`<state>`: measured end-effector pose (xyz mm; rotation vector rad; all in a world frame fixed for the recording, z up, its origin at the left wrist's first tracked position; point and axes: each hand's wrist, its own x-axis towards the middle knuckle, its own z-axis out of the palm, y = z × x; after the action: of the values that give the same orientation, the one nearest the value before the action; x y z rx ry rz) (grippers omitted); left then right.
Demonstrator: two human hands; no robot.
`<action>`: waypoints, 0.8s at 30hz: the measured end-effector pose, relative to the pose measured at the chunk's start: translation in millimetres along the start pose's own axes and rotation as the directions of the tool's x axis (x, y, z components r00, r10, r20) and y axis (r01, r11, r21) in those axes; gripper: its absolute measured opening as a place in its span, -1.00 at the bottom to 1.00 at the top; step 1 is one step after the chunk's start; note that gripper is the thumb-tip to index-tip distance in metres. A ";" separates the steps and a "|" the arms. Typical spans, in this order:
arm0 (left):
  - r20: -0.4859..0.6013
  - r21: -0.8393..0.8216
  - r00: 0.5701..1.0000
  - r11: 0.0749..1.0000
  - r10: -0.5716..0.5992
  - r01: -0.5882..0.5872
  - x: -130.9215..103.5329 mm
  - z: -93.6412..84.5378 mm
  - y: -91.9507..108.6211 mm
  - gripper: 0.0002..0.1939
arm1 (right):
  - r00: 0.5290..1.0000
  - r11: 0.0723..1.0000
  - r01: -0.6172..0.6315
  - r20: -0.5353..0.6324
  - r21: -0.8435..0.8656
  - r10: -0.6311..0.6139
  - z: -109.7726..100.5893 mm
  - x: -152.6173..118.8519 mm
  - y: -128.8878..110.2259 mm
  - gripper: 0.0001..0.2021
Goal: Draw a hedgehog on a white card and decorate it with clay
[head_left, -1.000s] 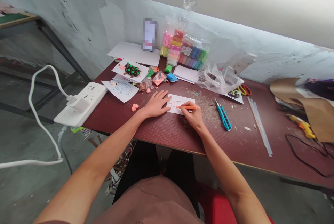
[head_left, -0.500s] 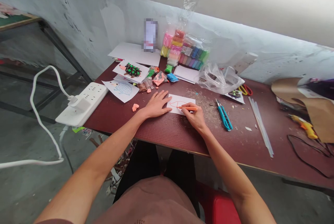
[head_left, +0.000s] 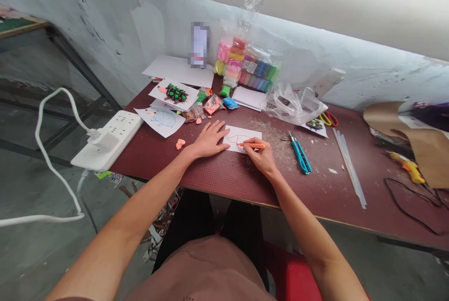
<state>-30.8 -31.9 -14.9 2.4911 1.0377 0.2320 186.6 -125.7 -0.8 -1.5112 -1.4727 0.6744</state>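
Note:
An orange marker [head_left: 253, 145] is gripped in my right hand [head_left: 261, 157], its tip down on a small white sheet of paper [head_left: 229, 146]. Orange curved lines form an outline on that sheet, partly hidden by my fingers. My left hand [head_left: 209, 140] lies flat with fingers spread, its thumb and fingertips at the sheet's left edge. Left of this hand sits a lump of pinkish-orange clay [head_left: 180, 144]. Beyond it are a card with a blue hedgehog drawing [head_left: 161, 121] and a card bearing a pinecone hedgehog [head_left: 175, 93].
Bags of coloured clay [head_left: 261, 69] lean by the wall, near a blurred phone [head_left: 199, 46]. A teal utility knife [head_left: 300, 154], clear glue sticks [head_left: 349, 168] and a yellow glue gun [head_left: 409, 168] lie rightward. A white power strip [head_left: 103, 144] overlaps the table's left edge.
The view has shifted very slightly. The marker tip has moved a little left and down along the outline. My left hand stays in place.

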 end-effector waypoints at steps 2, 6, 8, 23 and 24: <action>0.001 0.002 1.000 1.000 0.004 -0.004 0.3 0.1 -0.3 -0.32 | 1.000 1.000 0.001 -0.003 0.003 -0.001 -0.2 -0.4 -0.5 -0.80; 0.008 0.015 1.000 1.000 -0.008 0.007 0.3 -0.4 0.8 -0.31 | 1.000 1.000 -0.002 -0.012 0.017 0.003 -1.1 -1.8 -1.1 -0.81; 0.002 0.013 1.000 1.000 -0.004 0.004 0.3 -0.1 0.8 -0.31 | 1.000 1.000 -0.016 -0.014 0.012 0.017 -2.4 -2.8 -1.4 -0.81; -0.008 0.014 1.000 1.000 0.007 -0.007 0.3 2.0 -3.1 -0.30 | 0.997 0.999 -0.051 -0.064 -0.001 0.051 -16.2 -9.5 -1.2 -0.80; -0.007 0.014 1.000 1.000 0.007 -0.007 0.1 1.6 -2.7 -0.30 | 0.996 0.998 -0.056 -0.070 0.003 0.057 -17.1 -9.7 -0.9 -0.80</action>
<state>-31.9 -30.7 -17.6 2.5082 1.0374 0.2367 199.5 -139.0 5.8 -1.5653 -1.3816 0.6492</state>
